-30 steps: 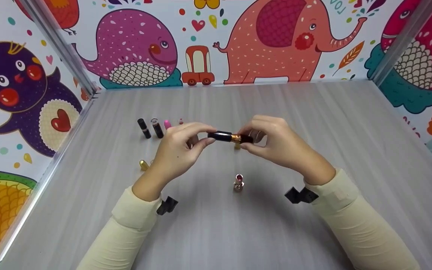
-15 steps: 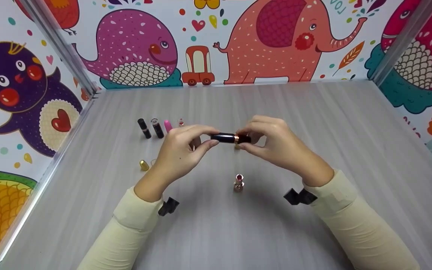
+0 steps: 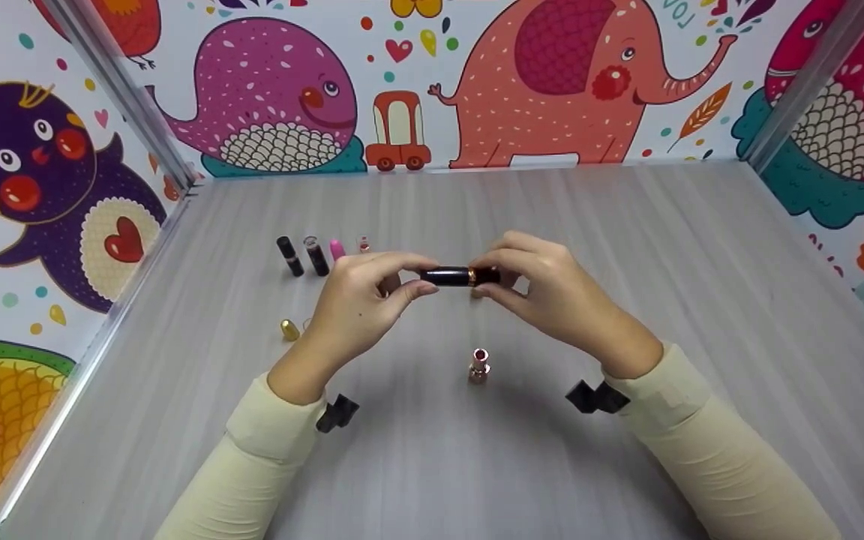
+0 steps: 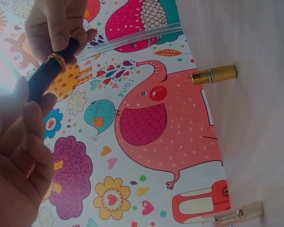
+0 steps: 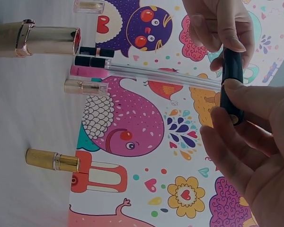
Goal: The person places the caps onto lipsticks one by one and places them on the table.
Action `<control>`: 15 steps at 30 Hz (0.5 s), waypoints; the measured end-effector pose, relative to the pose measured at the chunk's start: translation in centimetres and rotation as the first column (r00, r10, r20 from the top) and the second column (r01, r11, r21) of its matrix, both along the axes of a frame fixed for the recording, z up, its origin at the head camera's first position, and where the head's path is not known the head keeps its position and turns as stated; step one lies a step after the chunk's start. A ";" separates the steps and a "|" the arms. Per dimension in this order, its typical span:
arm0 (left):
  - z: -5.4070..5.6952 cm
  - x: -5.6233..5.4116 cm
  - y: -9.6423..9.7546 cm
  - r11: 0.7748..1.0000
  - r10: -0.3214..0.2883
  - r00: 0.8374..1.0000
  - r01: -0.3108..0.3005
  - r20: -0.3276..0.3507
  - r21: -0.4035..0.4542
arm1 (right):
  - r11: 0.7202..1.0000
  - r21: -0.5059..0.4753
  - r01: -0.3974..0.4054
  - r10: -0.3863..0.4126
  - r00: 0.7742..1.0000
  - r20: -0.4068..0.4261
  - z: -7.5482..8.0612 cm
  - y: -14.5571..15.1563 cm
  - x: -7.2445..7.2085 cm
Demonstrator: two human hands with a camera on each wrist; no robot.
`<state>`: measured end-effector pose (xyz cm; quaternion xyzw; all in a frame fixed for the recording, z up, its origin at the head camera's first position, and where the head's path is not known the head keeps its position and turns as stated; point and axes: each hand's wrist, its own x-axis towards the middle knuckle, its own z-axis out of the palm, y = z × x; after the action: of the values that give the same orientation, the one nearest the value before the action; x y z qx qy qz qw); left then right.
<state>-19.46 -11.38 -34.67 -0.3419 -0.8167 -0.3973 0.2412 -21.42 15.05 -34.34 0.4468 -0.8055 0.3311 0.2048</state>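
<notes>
Above the table, my left hand and right hand hold a black lipstick level between them. The left thumb and fingers pinch its longer black part, while the right thumb and fingers grip the dark other end. Where the two parts meet, a thin gold ring shows; the left wrist view has this lipstick slanting between both hands. Nearer me stands a rose-gold lipstick tube with a dark red top. A gold lipstick tube stands behind the right fingers, mostly hidden in the head view.
Two black tubes, a pink tube and a small clear-topped tube stand in a row at the back left. A small gold tube is beside my left wrist. Printed cartoon walls border the table.
My left hand has moved slightly right, bringing the lipstick's two black parts together. The broad gold band between them has narrowed to a thin ring. Things on the table stay put.
</notes>
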 end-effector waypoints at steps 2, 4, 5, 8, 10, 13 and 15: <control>0.0 0.0 0.1 1.000 -0.004 1.000 0.004 -0.006 0.003 | 1.000 -0.005 -0.002 0.001 1.000 -0.008 -0.1 -0.1 0.0; -0.1 0.0 0.1 1.000 -0.010 1.000 0.010 -0.015 0.010 | 1.000 -0.008 -0.001 0.001 1.000 -0.020 -0.1 -0.1 0.0; -0.1 0.0 0.1 1.000 -0.010 1.000 0.011 -0.020 0.013 | 1.000 -0.006 0.001 -0.002 1.000 -0.026 -0.1 -0.1 0.0; -0.1 0.1 0.2 1.000 -0.006 0.999 0.007 -0.033 0.017 | 1.000 -0.002 0.009 -0.009 0.999 -0.045 -0.1 -0.3 0.1; -0.1 0.1 0.2 1.000 -0.002 0.999 0.002 -0.039 0.013 | 1.000 -0.003 0.011 -0.011 0.999 -0.052 -0.1 -0.3 0.1; -0.1 0.2 0.3 1.000 0.005 0.999 -0.005 -0.042 0.003 | 1.000 -0.004 0.010 -0.011 0.998 -0.060 -0.1 -0.4 0.2; -0.1 0.2 0.3 1.000 0.008 0.999 -0.008 -0.045 -0.002 | 1.000 -0.002 0.011 -0.011 0.998 -0.064 -0.1 -0.4 0.2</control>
<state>-19.23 -11.04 -34.79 -0.3475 -0.8130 -0.3877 0.2607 -21.22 14.68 -34.40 0.4526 -0.8007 0.3161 0.2327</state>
